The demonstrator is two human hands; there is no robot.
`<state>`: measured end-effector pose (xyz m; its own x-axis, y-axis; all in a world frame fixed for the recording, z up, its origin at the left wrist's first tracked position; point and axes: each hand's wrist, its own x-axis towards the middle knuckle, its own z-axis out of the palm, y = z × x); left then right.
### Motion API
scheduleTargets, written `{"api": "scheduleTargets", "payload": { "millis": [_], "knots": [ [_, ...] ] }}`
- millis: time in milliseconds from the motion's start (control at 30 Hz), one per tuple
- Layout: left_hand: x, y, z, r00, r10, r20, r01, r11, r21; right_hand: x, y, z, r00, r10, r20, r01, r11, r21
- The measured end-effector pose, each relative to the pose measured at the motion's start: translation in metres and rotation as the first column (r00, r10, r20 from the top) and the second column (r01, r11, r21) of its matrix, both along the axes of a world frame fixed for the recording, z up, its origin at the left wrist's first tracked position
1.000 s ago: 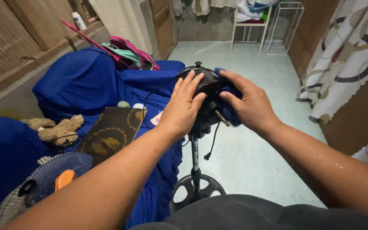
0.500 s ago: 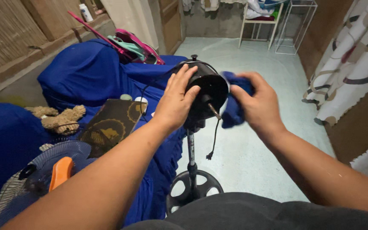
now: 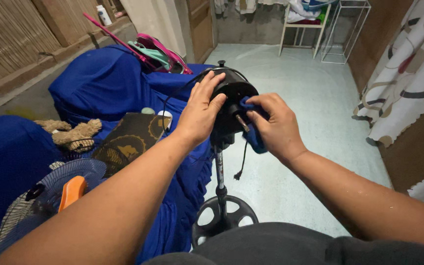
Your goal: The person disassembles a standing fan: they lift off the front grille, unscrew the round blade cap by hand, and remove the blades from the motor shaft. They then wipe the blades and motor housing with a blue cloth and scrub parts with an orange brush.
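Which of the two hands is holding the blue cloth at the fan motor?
The right hand grips the blue cloth; the left hand rests bare on the black motor housing.

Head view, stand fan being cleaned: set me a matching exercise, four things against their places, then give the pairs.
Things:
1. left hand
2. blue cloth
3. teddy bear
4. round fan base

Places:
A. on the floor under the pole
B. lying on the blue bedding at left
C. flat on the black motor housing
D. held in the right hand by the motor shaft

Pairs: 1-C, 2-D, 3-B, 4-A
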<state>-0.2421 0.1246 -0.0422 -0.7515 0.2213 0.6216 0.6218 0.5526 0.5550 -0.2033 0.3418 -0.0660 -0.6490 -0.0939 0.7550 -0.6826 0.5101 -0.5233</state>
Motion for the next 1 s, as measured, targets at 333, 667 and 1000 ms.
{"api": "scheduleTargets", "payload": {
  "millis": [333,667,1000],
  "knots": [
    [0.000,-0.002,0.000,1.000,-0.002,-0.011,0.002,1.000,-0.014,0.007,-0.009,-0.025,0.982,-0.071,0.175,0.081,0.995,-0.054],
    [0.000,-0.005,0.001,1.000,0.005,-0.013,-0.005,1.000,-0.015,0.007,-0.033,-0.029,0.863,-0.197,0.465,0.304,0.938,-0.169],
    [0.002,-0.003,0.003,0.999,0.033,0.016,-0.033,0.999,-0.033,-0.023,-0.021,0.017,0.983,-0.183,0.026,0.185,0.975,-0.127]
  ]
}}
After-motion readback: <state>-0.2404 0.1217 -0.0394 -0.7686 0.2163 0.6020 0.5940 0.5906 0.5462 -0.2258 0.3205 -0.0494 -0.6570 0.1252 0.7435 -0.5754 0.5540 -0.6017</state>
